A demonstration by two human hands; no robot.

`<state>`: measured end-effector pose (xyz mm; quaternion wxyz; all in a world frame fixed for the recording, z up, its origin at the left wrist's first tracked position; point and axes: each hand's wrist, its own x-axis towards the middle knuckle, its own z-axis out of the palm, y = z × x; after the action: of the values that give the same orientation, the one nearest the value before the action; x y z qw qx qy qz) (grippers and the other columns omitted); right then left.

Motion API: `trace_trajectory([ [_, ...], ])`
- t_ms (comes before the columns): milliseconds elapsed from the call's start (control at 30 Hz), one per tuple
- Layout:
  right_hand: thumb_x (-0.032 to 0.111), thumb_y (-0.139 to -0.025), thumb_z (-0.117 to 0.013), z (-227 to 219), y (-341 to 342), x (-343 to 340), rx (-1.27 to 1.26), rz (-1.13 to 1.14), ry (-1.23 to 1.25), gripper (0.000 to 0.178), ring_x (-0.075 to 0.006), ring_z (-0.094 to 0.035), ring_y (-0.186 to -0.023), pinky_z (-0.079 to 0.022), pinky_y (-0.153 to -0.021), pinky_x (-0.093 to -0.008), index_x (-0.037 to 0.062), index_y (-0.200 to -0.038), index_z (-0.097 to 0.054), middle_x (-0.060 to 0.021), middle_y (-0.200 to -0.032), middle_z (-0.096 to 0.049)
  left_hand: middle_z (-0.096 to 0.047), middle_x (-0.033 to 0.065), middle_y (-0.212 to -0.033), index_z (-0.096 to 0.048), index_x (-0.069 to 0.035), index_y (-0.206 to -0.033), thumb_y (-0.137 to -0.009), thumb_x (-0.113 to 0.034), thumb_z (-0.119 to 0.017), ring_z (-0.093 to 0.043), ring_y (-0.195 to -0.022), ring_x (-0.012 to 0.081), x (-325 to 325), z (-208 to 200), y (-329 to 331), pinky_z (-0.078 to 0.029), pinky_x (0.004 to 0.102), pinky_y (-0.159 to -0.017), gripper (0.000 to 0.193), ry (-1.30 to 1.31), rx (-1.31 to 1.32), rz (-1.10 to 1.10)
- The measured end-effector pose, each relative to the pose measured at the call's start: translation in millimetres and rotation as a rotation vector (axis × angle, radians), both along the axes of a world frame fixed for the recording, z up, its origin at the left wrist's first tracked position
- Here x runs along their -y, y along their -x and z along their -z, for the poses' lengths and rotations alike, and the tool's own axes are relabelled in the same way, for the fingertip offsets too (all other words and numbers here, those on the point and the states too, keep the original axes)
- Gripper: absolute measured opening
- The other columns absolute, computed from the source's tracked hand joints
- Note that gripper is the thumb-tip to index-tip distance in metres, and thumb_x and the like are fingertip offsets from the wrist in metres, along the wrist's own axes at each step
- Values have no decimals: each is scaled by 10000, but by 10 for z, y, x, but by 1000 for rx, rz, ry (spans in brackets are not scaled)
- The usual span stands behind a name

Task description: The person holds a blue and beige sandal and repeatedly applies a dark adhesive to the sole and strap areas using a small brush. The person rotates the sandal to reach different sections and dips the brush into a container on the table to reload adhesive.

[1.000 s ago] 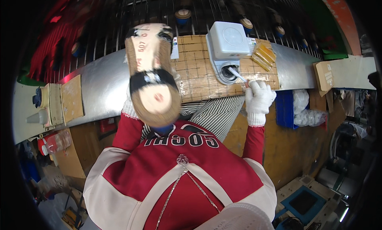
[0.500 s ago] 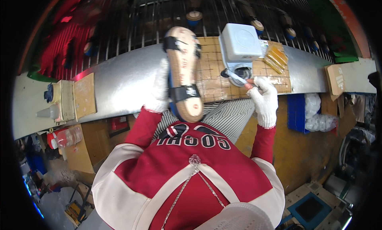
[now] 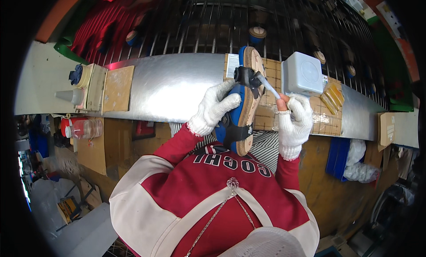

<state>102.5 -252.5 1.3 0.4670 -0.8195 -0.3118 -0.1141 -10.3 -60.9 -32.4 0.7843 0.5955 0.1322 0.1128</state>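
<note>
My left hand, in a white knit glove, grips the side of a sandal upper on a blue shoe last. The sandal's tan sole side is turned up to the right, with black straps folded over its edges. My right hand, gloved with bare fingertips showing, pinches a pale-handled brush. The brush tip meets the sandal at the upper black strap. Behind my right hand stands a whitish plastic pot with a square body; its lower opening is hidden now.
Patterned cardboard covers part of the metal bench. Yellow translucent slabs lie at its right. Beyond runs a rack of metal bars carrying several more lasts. A brown board and grey cone sit left.
The sandal has tilted onto its side, with my left hand now across its blue side. My right hand has brought the brush from the pot's opening to the strap. The view has shifted.
</note>
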Motion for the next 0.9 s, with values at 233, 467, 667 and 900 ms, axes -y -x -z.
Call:
trace_trajectory([
  [233,169,-803,-829,-83,-167,-213,165,-15,23,172,-183,-575,-764,-391,-744,-326,70,-934,-778,-40,-907,-675,-662,134,-1231,-506,87,-1370,-876,-584,-694,-654,-1107,178,-118,64,52,-521,321,-963,855,-38,-45,-13],
  [467,149,-771,-835,-110,-330,-147,72,-193,41,174,-176,-562,-769,-395,-744,-319,82,-922,-778,-34,-895,-664,-665,130,-1236,-507,71,-1390,-920,-561,-654,-651,-1118,171,-188,30,29,-523,314,-970,802,18,36,59],
  [667,154,-788,-830,-132,-352,-61,-84,-362,-64,198,-176,-574,-811,-435,-736,-310,38,-938,-771,-56,-906,-646,-678,124,-1210,-564,32,-1344,-978,-558,-587,-670,-1084,163,-172,-10,-21,-550,320,-944,694,167,46,78],
  [900,111,-858,-786,-23,-171,-74,-202,-217,-88,163,-118,-549,-760,-427,-640,-249,-11,-960,-750,-49,-900,-610,-696,107,-1134,-583,27,-1325,-983,-538,-595,-669,-1027,138,-76,-127,30,-547,283,-894,660,299,-1,13],
])
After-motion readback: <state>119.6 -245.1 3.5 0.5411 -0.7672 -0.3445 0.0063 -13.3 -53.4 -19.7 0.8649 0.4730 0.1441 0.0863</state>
